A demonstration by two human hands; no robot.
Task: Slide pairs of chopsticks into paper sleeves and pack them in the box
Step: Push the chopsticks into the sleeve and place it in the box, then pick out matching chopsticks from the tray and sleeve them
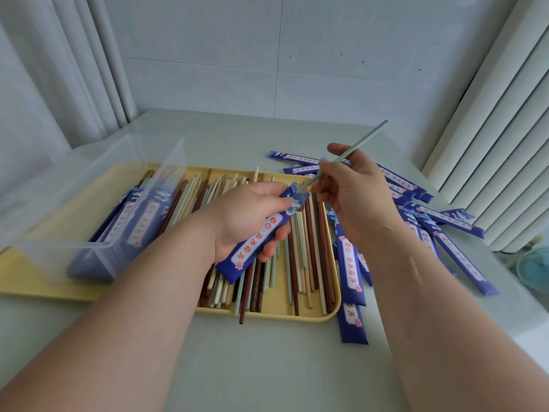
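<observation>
My left hand [246, 215] grips a blue paper sleeve [255, 242] with red lettering, held slanted above the yellow tray [276, 315]. My right hand [353, 188] pinches pale green chopsticks [362, 142], whose lower tips sit at the sleeve's open upper end; how many there are I cannot tell. Several loose chopsticks [300, 263] in cream, green and brown lie in the tray. A clear plastic box [89, 209] stands on the tray's left part with filled blue sleeves inside.
Several empty blue sleeves [445, 233] lie scattered on the pale table [267, 367] right of the tray. A wall and curtains close in the table at the back and both sides. A teal fan [531, 266] shows at the right edge.
</observation>
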